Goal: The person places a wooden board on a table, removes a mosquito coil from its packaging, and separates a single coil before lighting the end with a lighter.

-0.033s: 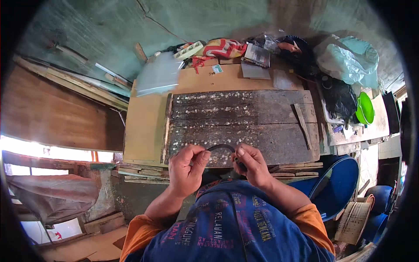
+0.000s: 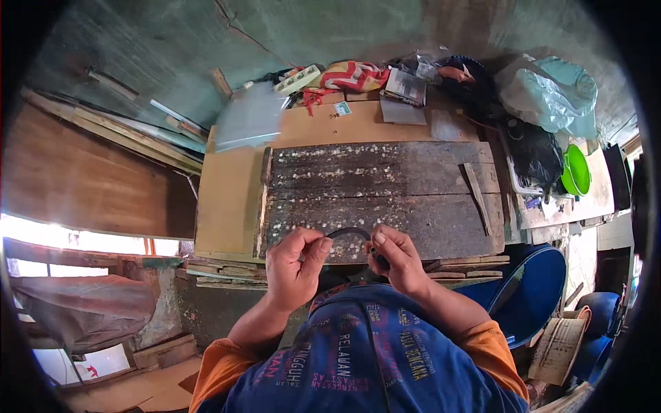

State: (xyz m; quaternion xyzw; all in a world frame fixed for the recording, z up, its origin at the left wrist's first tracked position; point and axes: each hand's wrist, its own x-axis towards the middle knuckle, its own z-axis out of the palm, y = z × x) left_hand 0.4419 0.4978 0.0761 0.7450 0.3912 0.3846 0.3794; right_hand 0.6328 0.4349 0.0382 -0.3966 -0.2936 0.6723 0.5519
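A black flexible cord or strip (image 2: 352, 231) arches between my two hands, just over the near edge of a dark wooden board (image 2: 441, 168) dotted with pale spots. My left hand (image 2: 295, 265) pinches one end of it between thumb and forefinger. At its other end, my right hand (image 2: 401, 260) is closed around it. A dark piece (image 2: 381, 261) shows under the right thumb; whether it belongs to the cord I cannot tell. On the right part of the board lies a thin wooden stick (image 2: 476, 198).
A tan tabletop (image 2: 227, 199) carries the board. Toward the back lie a clear plastic sheet (image 2: 251, 117), a red patterned cloth (image 2: 354, 76) and plastic bags (image 2: 551, 93). A green bowl (image 2: 577, 170) sits at the right, and a blue drum (image 2: 533, 289) stands below the table.
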